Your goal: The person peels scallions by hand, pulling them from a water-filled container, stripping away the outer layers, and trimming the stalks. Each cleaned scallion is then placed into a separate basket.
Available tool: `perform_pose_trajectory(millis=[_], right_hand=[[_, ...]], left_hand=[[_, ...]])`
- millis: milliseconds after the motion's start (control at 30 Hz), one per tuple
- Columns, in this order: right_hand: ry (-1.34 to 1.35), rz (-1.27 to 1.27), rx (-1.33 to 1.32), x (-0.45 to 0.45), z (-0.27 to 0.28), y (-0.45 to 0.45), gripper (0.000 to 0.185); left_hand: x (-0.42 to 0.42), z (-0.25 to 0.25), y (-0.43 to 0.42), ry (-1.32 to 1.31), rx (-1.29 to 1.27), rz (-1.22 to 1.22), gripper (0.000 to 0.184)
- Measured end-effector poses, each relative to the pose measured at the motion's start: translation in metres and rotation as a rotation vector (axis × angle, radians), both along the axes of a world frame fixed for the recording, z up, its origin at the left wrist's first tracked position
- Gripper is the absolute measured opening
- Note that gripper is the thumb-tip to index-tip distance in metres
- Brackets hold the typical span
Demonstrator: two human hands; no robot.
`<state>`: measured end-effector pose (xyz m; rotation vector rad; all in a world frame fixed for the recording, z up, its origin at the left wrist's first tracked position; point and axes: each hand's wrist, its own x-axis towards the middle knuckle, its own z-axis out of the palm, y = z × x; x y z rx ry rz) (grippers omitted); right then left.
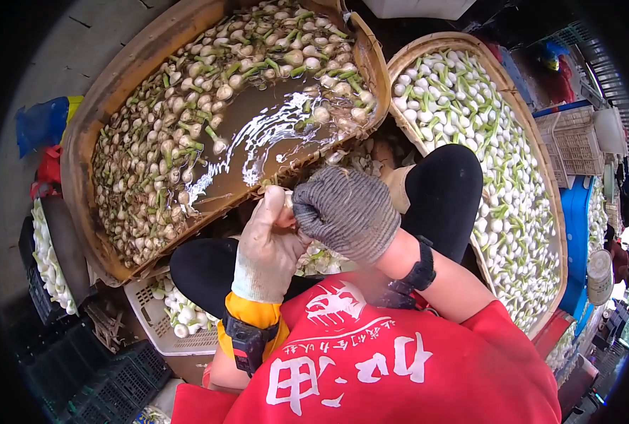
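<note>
In a white glove, my left hand (pixel 263 247) is closed in a pinch just beyond the near rim of the tub. A small pale bulb (pixel 288 201) shows partly between its thumb and fingers. My right hand (pixel 346 212), gloved in grey knit, is curled tight against the left fingertips. Whatever lies inside the right fist is hidden. Ahead stands a large brown tub (pixel 88 134) of muddy water with many floating unpeeled onion-like bulbs (pixel 152 148), some with green stems.
An oval tub (pixel 397 63) of clean white bulbs (pixel 502 169) stands on the right. Beneath my legs sits a white plastic basket (pixel 144 311) with peeled bulbs. Black crates (pixel 120 381) are stacked at lower left. A blue container (pixel 577 244) and beige crates (pixel 572 141) stand at far right.
</note>
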<state>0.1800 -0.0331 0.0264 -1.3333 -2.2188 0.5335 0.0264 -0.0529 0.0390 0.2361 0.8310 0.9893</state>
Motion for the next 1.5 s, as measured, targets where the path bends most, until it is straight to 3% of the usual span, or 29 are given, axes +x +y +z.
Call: perform_pose_trajectory(millis=[133,167,267,333,400,533,633,667,700,733,800,833,933,967,1000,1067,1133,1200,1267,1333,1367,1400,1467,1500], right_hand=[[0.224,-0.037,-0.188,0.002,0.016,-0.002,0.016],[0.262,-0.092,-0.127,0.004,0.023,0.003,0.017],[0.339,-0.398,0.121,0.017,0.033,0.035,0.016],[0.217,-0.622,0.222,0.039,0.027,0.066,0.013],[0.156,-0.648,-0.086,0.045,0.030,0.058,0.018],[0.368,-0.148,-0.210,0.032,0.011,0.008,0.023],[0.473,0.020,0.028,0.019,0.004,-0.010,0.027],[0.457,-0.005,-0.218,0.015,0.030,-0.013,0.030],[0.438,-0.029,-0.462,0.011,0.045,-0.016,0.032],[0.440,-0.034,-0.458,0.007,0.048,-0.017,0.032],[0.163,-0.091,-0.359,0.000,0.052,-0.018,0.035],[0.207,-0.068,-0.362,-0.003,0.041,-0.018,0.036],[0.240,-0.049,-0.341,-0.003,0.032,-0.026,0.030],[0.309,-0.056,-0.433,-0.001,0.037,-0.028,0.022],[0.308,-0.051,-0.435,0.003,0.037,-0.030,0.022],[0.569,-0.044,-0.492,0.012,0.037,-0.035,0.022],[0.646,-0.038,-0.522,0.022,0.035,-0.039,0.023],[0.800,-0.019,-0.586,0.030,0.035,-0.044,0.026],[0.774,-0.049,-0.599,0.037,0.049,-0.043,0.025],[0.784,-0.253,-0.531,0.053,0.044,-0.040,0.024],[0.685,-0.288,-0.491,0.060,0.044,-0.038,0.025],[0.683,-0.287,-0.487,0.063,0.041,-0.037,0.025],[0.721,-0.262,-0.435,0.064,0.035,-0.033,0.024],[0.621,-0.297,-0.464,0.065,0.039,-0.030,0.026]], left_hand=[[-0.007,0.012,-0.019,-0.074,0.123,-0.063,0.040],[-0.008,0.014,-0.021,-0.030,0.146,-0.111,0.049],[-0.010,0.030,-0.027,0.049,0.156,-0.129,0.052],[-0.016,0.029,-0.032,0.114,0.209,-0.152,0.051],[-0.023,0.028,-0.035,0.240,0.297,-0.208,0.049],[-0.019,0.036,-0.040,0.380,0.302,-0.172,0.052],[-0.012,0.036,-0.041,0.398,0.284,-0.190,0.051],[-0.011,0.037,-0.040,0.412,0.275,-0.199,0.051],[-0.017,0.034,-0.036,0.328,0.234,-0.266,0.034],[-0.017,0.023,-0.036,0.328,0.237,-0.272,0.034],[-0.016,-0.001,-0.036,0.582,0.626,-0.281,0.030],[-0.013,0.005,-0.035,0.196,0.154,-0.201,0.042],[-0.020,-0.018,-0.037,0.384,0.296,-0.254,0.038],[-0.017,-0.019,-0.040,0.349,0.280,-0.170,0.017],[-0.020,-0.018,-0.042,0.350,0.278,-0.165,0.017],[-0.025,-0.013,-0.042,0.771,0.493,-0.179,0.006],[-0.019,-0.002,-0.039,0.385,0.254,0.087,0.017],[-0.025,0.009,-0.044,0.388,0.468,0.090,0.014],[-0.028,0.017,-0.045,0.161,0.460,0.190,0.008],[-0.041,0.019,-0.032,-0.365,0.670,0.099,0.007],[-0.043,0.022,-0.030,-0.251,0.721,0.092,0.006],[-0.052,0.003,-0.034,-0.011,0.726,0.001,0.018],[-0.037,-0.005,-0.015,0.790,0.675,-0.450,0.039],[-0.035,-0.029,-0.018,0.720,0.509,-0.592,0.055]])
